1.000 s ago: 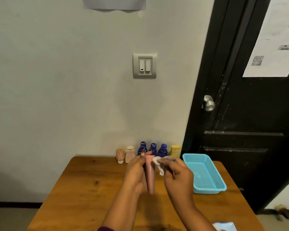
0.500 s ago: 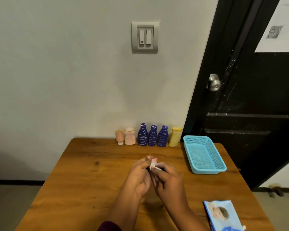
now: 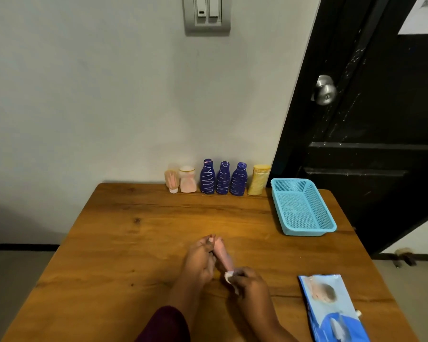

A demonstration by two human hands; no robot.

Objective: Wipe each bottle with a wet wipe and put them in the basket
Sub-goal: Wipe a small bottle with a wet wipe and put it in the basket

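Over the middle of the wooden table [image 3: 124,243], my left hand [image 3: 199,260] grips a pink tube [image 3: 222,256] near its far end. My right hand [image 3: 250,280] pinches a white wet wipe [image 3: 230,276] against the tube's near end. Along the wall stands a row of bottles: a peach tube [image 3: 171,178], a pale pink bottle [image 3: 187,180], three dark blue bottles [image 3: 223,178] and a yellow bottle [image 3: 258,180]. The light blue basket [image 3: 304,230] sits at the table's right rear with nothing in it.
A blue pack of wet wipes [image 3: 331,309] lies at the table's front right. A black door [image 3: 381,119] with a metal knob [image 3: 325,91] stands behind the basket. A light switch [image 3: 207,13] is on the wall above the bottles.
The view has tilted down. Both hands have dropped lower toward the table with the pink tube, and the wipe has slid from the tube's top to its near end.
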